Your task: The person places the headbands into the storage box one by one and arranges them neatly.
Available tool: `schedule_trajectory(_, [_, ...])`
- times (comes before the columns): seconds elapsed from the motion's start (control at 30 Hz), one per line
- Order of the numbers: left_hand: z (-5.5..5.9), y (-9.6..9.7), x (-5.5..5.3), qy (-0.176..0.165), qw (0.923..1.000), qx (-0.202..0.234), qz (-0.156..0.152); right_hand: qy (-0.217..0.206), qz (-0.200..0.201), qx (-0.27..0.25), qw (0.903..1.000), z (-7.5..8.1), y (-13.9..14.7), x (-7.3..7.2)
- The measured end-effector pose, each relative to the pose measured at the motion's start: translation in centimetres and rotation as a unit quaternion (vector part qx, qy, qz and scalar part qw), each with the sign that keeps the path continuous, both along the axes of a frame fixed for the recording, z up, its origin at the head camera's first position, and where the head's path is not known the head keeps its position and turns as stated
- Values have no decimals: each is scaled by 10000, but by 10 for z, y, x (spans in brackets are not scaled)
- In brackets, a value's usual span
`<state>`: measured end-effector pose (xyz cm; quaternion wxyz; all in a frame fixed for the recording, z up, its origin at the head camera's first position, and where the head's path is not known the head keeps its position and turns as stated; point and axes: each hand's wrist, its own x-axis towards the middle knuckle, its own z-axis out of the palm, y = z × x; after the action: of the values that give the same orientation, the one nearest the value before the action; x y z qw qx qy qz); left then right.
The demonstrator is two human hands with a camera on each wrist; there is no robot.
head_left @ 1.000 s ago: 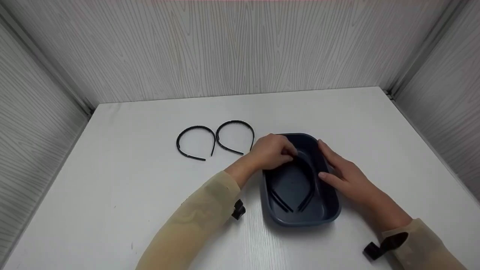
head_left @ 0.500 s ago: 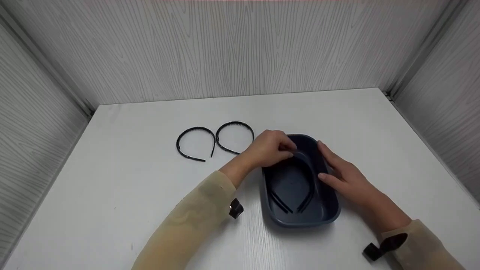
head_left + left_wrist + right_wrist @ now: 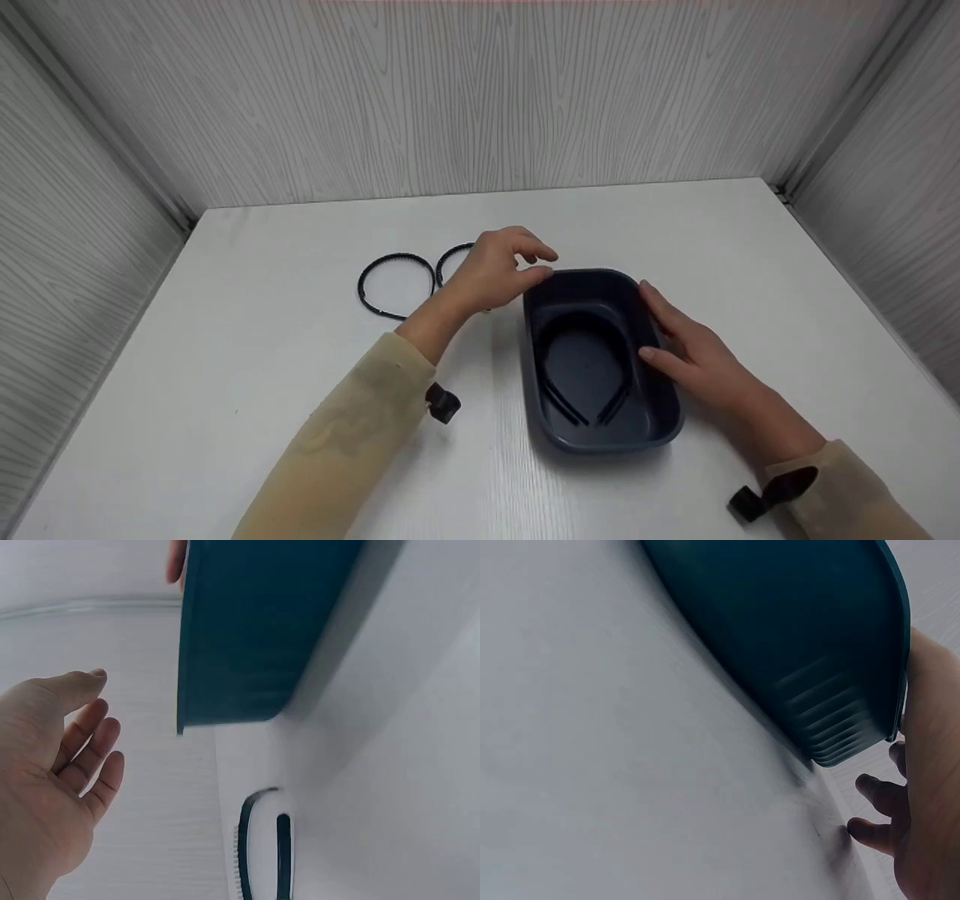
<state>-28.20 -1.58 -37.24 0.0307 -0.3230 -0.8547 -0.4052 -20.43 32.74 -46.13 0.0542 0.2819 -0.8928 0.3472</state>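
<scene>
A dark blue plastic basin (image 3: 600, 448) stands on the table, with black headbands (image 3: 616, 401) nested together on its floor. My left hand (image 3: 491, 274) hovers just outside the basin's far left corner, fingers relaxed and holding nothing; the left wrist view shows its bare palm apart from the basin wall (image 3: 247, 637). At the basin's right side, my right hand (image 3: 701, 364) grips the rim, thumb over the inner edge and fingers outside. Left of the basin lie two toothed black headbands: one (image 3: 361, 283) partly covered by my left wrist, the other (image 3: 441, 266) mostly hidden behind my left hand.
The white table (image 3: 262, 360) is enclosed by a grey wood-grain back panel (image 3: 450, 97) and side panels. Small black camera mounts (image 3: 442, 403) are worn at both wrists, over beige sleeves (image 3: 352, 427).
My left hand has come out of the basin, moving left and away from me, and its fingers have loosened. The nested headbands stay in the basin. My right hand has kept its place.
</scene>
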Motion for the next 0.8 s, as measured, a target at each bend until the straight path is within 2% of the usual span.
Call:
schedule_trajectory(0.17, [2, -25, -4, 66, 9994, 257, 240, 88, 47, -10, 9999, -1, 1, -3])
schedule_trajectory(0.33, [2, -51, -9, -18, 9972, 466, 577, 138, 87, -17, 9999, -1, 3, -5])
schedule_trajectory(0.6, [1, -94, -15, -127, 9905, 341, 1324, 231, 79, -20, 9997, 0, 7, -3])
schedule_trajectory(0.8, [-7, -119, -23, -329, 9842, 298, 1716, 327, 95, -85, 9994, 0, 12, 2])
